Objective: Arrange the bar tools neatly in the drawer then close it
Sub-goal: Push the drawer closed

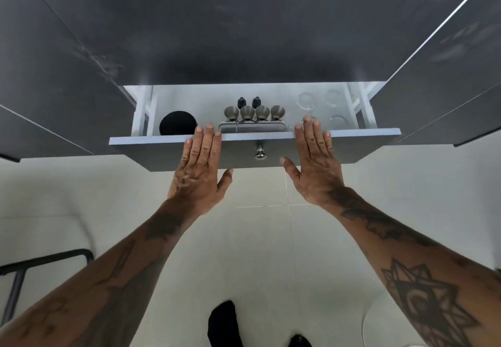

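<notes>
From the head camera, both hands lie flat against the grey drawer front [168, 156], one either side of its small chrome knob [260, 153]. The left hand [199, 167] and the right hand [314, 169] have their fingers stretched out and open, holding nothing, with the fingertips hooked just over the front's top edge. Palms spread this way suggest an even push to shut the white-lined drawer [206, 102], which stands only partly out of the dark cabinet.

Inside, the tools look already sorted. Four steel cone-shaped jiggers [254, 112] sit in a row mid-drawer, behind a flat steel tray [253, 127] at the front edge. Two black-capped stoppers [249, 102] stand behind them. A round black disc [177, 127] fills the front left corner, and clear glasses [320, 101] the right side.
</notes>
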